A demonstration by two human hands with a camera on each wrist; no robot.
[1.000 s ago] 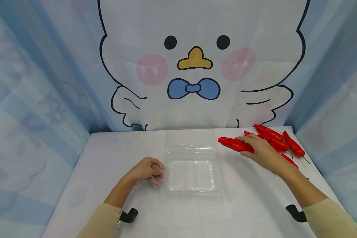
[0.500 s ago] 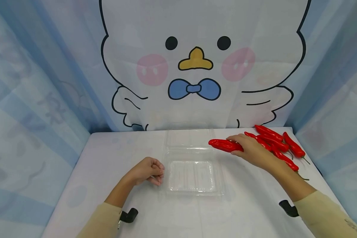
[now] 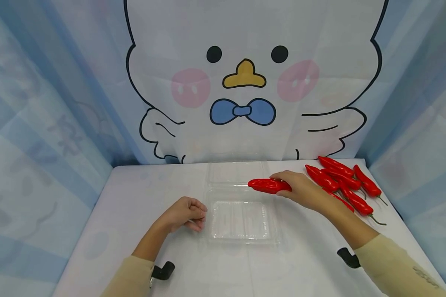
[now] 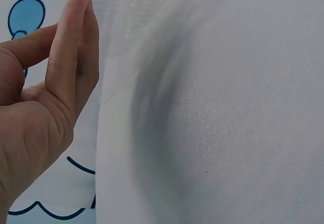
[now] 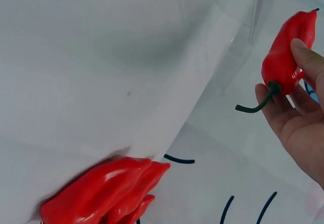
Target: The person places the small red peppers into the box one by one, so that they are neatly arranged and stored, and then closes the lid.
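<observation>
My right hand [image 3: 299,187] holds a red chili pepper [image 3: 265,185] between thumb and fingers, above the right side of a clear plastic clamshell box [image 3: 241,239]. In the right wrist view the pepper [image 5: 286,51] points its green stem down and to the left. The box lies with its lid [image 3: 238,171] folded back. Beside its left edge is my left hand [image 3: 186,212], fingers loosely bent. Nothing shows in the left hand in the left wrist view; whether a fingertip touches the box, I cannot tell.
Several more red chili peppers [image 3: 358,202] lie at the table's right back corner. The white table [image 3: 152,181] backs onto a curtain [image 3: 245,140] with a cartoon print. Blue and white curtains hang on both sides.
My right hand has carried the chili pepper left and slightly nearer, from beside the pile to over the box. More of the pile now shows. The left hand has hardly moved.
</observation>
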